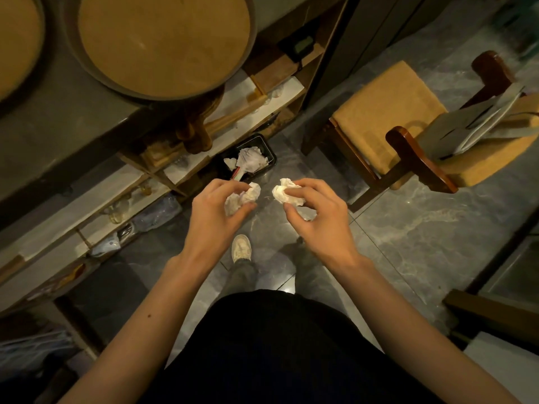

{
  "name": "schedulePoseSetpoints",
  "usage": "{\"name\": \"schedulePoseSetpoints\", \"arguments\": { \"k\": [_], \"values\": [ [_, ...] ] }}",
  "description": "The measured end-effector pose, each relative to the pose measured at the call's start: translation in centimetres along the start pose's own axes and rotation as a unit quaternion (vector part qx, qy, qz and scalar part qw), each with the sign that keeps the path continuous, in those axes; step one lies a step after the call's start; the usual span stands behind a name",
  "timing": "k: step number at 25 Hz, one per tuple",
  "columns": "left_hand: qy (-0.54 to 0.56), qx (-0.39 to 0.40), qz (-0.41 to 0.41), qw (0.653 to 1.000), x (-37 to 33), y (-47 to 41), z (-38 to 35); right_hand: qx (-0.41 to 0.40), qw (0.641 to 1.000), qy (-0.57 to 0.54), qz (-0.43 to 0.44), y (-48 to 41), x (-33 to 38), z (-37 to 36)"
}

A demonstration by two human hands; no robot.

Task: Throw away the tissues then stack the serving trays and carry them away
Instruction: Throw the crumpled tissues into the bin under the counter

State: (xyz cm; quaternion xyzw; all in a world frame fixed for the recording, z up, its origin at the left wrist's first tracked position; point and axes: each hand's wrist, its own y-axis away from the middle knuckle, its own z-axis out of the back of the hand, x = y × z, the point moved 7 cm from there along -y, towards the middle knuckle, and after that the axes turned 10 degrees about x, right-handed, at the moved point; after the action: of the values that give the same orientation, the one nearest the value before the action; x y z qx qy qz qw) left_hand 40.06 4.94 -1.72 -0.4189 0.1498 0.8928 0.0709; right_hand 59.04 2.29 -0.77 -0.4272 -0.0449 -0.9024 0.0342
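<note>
- Head view: our left hand (pixel 214 211) has its fingers curled round a crumpled white tissue wad (pixel 243 198), thumb under it and fingertips on top.
- Our right hand (pixel 316 212) pinches a second crumpled white tissue (pixel 287 192) between thumb and fingers, closed on it.
- Both hands are held out side by side, apart from each other, above the floor just on the near side of the small black rectangular waste bin (pixel 269 150).
- That bin stands on the grey marbled tile floor (pixel 408 228) and holds crumpled white paper (pixel 249 158).
- Left of the bin runs a low wooden shelf unit with white boards (pixel 186 167); we cannot make out the small things on its shelves.
- Above the bin, a large round tan serving tray with a dark rim (pixel 163 45) rests on the grey counter (pixel 58 118), its edge hanging over the counter front; part of another round tray (pixel 17 45) shows farther left.
- Right of the bin stands a dark wooden chair with a tan cushion (pixel 388 112), and beyond it a tan round tray carrying grey flat pieces (pixel 481 126).
- Below the bin, between our arms, we see one pale shoe (pixel 241 247) on the tiles.
</note>
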Motion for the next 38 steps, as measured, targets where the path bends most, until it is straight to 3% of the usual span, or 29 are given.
{"name": "schedulePoseSetpoints", "arguments": {
  "k": [11, 16, 25, 34, 38],
  "values": [
    [-0.017, -0.036, 0.116, 0.992, -3.8, -7.1, -9.2, 0.108, 0.992, -0.065, 0.034, -7.4, -12.7, 3.7],
    [-0.017, -0.075, 0.150, 0.986, -1.4, -12.1, -12.8, 0.138, 0.987, -0.053, 0.061, -12.1, -17.7, 3.0],
    [0.008, -0.131, 0.181, 0.975, 11.9, -18.4, -18.1, 0.184, 0.981, -0.024, 0.063, -18.0, -26.7, -6.4],
    [-0.052, -0.063, 0.132, 0.988, 26.5, -24.6, -24.3, 0.237, 0.967, 0.054, 0.076, -23.7, -36.2, -20.3],
    [-0.049, -0.045, 0.177, 0.982, 32.9, -27.2, -26.2, 0.253, 0.959, 0.096, 0.080, -25.6, -38.6, -24.7]
  ]
}}
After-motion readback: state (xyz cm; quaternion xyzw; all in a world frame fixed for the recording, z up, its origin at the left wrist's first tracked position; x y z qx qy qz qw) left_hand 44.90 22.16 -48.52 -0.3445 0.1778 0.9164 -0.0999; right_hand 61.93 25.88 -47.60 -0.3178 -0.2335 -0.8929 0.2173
